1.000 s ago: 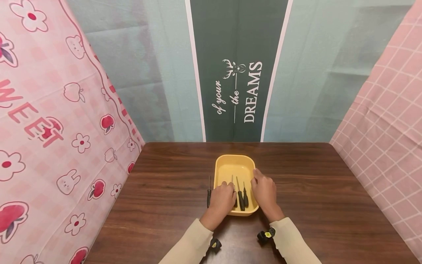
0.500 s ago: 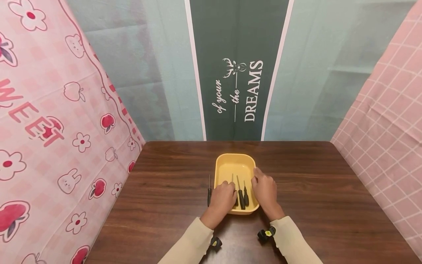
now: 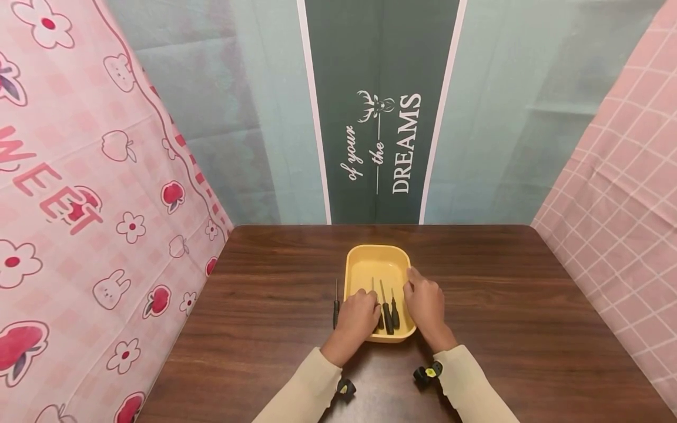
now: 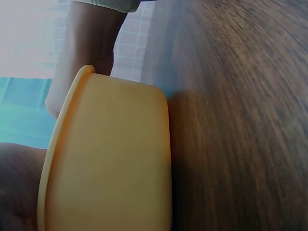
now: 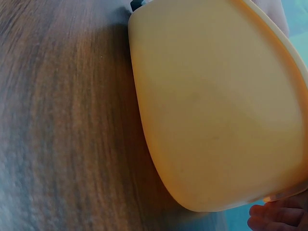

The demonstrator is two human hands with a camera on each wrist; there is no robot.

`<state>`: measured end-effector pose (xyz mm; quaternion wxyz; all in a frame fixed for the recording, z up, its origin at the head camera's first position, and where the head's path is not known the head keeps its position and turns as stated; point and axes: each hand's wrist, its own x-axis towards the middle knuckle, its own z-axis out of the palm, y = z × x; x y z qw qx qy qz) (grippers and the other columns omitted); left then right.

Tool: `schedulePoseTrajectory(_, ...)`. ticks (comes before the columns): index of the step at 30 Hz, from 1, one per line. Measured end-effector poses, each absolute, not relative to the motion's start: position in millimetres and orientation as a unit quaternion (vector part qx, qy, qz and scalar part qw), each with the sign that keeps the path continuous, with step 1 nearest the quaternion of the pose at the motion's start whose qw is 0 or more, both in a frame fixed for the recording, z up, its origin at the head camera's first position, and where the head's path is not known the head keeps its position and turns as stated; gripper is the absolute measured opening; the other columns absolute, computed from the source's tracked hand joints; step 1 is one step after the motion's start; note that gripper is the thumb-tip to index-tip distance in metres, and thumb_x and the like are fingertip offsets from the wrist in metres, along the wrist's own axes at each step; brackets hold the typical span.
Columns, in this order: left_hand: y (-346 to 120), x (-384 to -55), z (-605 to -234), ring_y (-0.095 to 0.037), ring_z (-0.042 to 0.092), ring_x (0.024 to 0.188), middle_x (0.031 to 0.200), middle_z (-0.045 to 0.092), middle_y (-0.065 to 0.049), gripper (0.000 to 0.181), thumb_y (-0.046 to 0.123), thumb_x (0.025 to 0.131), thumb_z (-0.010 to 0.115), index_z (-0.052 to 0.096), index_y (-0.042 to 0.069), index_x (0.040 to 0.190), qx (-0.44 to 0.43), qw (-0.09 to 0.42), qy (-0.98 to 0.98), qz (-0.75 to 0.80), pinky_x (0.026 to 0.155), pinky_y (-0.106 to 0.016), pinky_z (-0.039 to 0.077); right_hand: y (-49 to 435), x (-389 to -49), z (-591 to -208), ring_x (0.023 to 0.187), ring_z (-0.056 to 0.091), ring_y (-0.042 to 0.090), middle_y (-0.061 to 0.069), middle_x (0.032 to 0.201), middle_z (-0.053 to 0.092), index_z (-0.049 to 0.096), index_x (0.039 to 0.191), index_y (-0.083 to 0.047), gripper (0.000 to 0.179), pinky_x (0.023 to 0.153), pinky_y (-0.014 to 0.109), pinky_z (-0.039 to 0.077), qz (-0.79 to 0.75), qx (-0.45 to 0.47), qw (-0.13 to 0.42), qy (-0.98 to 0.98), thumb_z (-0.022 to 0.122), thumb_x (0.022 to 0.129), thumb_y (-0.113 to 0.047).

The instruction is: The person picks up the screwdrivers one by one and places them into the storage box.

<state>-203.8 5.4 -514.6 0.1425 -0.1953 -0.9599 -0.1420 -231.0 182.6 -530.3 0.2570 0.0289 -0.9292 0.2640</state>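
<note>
A yellow plastic tray (image 3: 378, 249) with raised walls sits on the table, holding several screwdrivers with black handles. My right hand (image 3: 425, 301) grips the tray's right rim, and its curled fingers (image 5: 278, 216) show at the far end in the right wrist view. My left hand (image 3: 358, 314) lies across the left rim with its fingers bent down inside; I cannot tell whether they hold anything. Right beside those fingers is one screwdriver (image 3: 379, 320). Two more, a longer screwdriver (image 3: 388, 317) and a shorter screwdriver (image 3: 395, 316), lie to its right. The left wrist view shows the tray's outer wall (image 4: 110, 159).
Outside the tray, on its left, another black-handled screwdriver (image 3: 335, 311) lies on the brown wooden table (image 3: 264, 329). A patterned pink cloth (image 3: 127, 282) hangs at the left, a checked pink cloth (image 3: 619, 235) at the right, and a green curtain (image 3: 375, 59) behind.
The whole scene sits slightly higher in the head view. Both hands and the tray keep the same positions relative to each other.
</note>
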Motion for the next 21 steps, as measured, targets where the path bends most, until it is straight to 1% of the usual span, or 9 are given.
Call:
schedulePoseTrajectory(2,4.8,-203.0,-513.5,-0.018,0.056,0.056,0.066,0.052,0.000,0.025,0.022,0.090,0.076,0.060,0.015,0.073,-0.194,0.143,-0.960,-0.145,0.046,-0.030,0.043,182.3,-230.9,-530.3,0.051,0.051,0.028,0.021,0.078,0.069,0.071,0.118,0.000,0.029,0.048,0.049,0.046,0.266,0.029,0.257,-0.929,0.065,0.089,-0.001)
schedulePoseTrajectory(4,4.3,-202.1,-512.3,-0.018,0.056,0.056,0.066,0.052,0.001,0.025,0.022,0.090,0.076,0.060,0.015,0.073,-0.194,0.144,-0.959,-0.145,0.047,-0.030,0.043,182.5,-231.1,-531.0,0.051,0.054,0.030,0.021,0.079,0.069,0.072,0.117,-0.001,0.029,0.049,0.050,0.046,0.267,0.028,0.259,-0.928,0.065,0.089,-0.001)
schedulePoseTrajectory(7,3.7,-201.3,-512.0,-0.017,0.056,0.056,0.066,0.052,0.001,0.024,0.022,0.090,0.076,0.060,0.016,0.073,-0.194,0.146,-0.959,-0.148,0.047,-0.030,0.043,183.7,-232.0,-532.9,0.057,0.062,0.035,0.023,0.098,0.074,0.073,0.120,0.001,0.032,0.052,0.054,0.049,0.269,0.027,0.264,-0.926,0.064,0.089,-0.001)
schedulePoseTrajectory(11,3.0,-200.9,-512.8,-0.017,0.056,0.056,0.066,0.052,0.002,0.023,0.021,0.090,0.076,0.060,0.017,0.073,-0.194,0.150,-0.957,-0.152,0.047,-0.030,0.042,184.7,-232.0,-534.0,0.062,0.066,0.038,0.019,0.119,0.071,0.072,0.122,0.002,0.034,0.055,0.057,0.051,0.274,0.025,0.268,-0.923,0.064,0.089,-0.002)
schedulePoseTrajectory(14,2.0,-200.1,-512.3,-0.016,0.055,0.055,0.065,0.051,0.003,0.024,0.021,0.090,0.076,0.060,0.017,0.073,-0.194,0.156,-0.956,-0.155,0.046,-0.029,0.042,184.2,-230.7,-533.1,0.061,0.065,0.038,0.018,0.120,0.070,0.072,0.122,0.001,0.035,0.055,0.057,0.051,0.276,0.023,0.267,-0.923,0.064,0.089,-0.003)
schedulePoseTrajectory(18,0.2,-199.2,-509.4,-0.015,0.055,0.055,0.065,0.052,0.003,0.021,0.021,0.090,0.075,0.062,0.017,0.074,-0.194,0.165,-0.953,-0.165,0.046,-0.028,0.042,183.8,-230.5,-532.0,0.064,0.067,0.041,0.017,0.121,0.070,0.073,0.122,0.001,0.034,0.057,0.059,0.051,0.277,0.024,0.266,-0.923,0.064,0.089,-0.003)
schedulePoseTrajectory(21,-1.2,-199.3,-506.4,-0.014,0.056,0.057,0.067,0.055,0.003,0.017,0.020,0.091,0.074,0.065,0.016,0.077,-0.192,0.173,-0.950,-0.176,0.047,-0.027,0.044,184.0,-230.9,-531.4,0.058,0.063,0.038,0.021,0.106,0.074,0.073,0.120,0.001,0.032,0.054,0.057,0.050,0.277,0.027,0.268,-0.922,0.064,0.089,-0.002)
